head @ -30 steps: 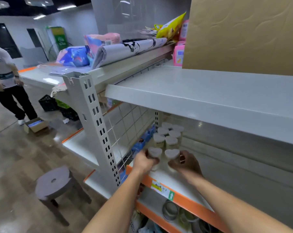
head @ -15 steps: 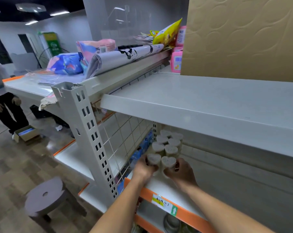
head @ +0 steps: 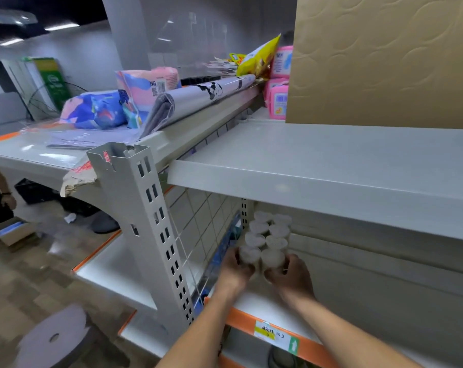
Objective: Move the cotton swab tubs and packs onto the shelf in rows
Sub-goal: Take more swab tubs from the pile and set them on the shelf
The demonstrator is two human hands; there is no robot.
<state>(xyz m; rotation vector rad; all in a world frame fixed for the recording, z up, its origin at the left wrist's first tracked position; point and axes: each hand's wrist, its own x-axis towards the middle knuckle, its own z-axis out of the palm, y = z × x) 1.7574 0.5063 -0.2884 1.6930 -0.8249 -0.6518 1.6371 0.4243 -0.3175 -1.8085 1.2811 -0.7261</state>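
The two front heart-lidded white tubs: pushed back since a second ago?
Yes. The front tubs now sit further from the orange shelf edge, against the rows behind.

Low in the frame's centre, tubs (head: 267, 235) stand in two rows on the shelf (head: 264, 309), running back toward its rear. The left hand (head: 234, 269) holds the front left tub (head: 249, 254), the right hand (head: 291, 274) the front right tub (head: 272, 257).

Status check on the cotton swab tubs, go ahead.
Left hand grips front-left tub; right hand grips front-right tub. Both on the shelf, fronting two rows. Upper shelf overhangs, nothing blocking.
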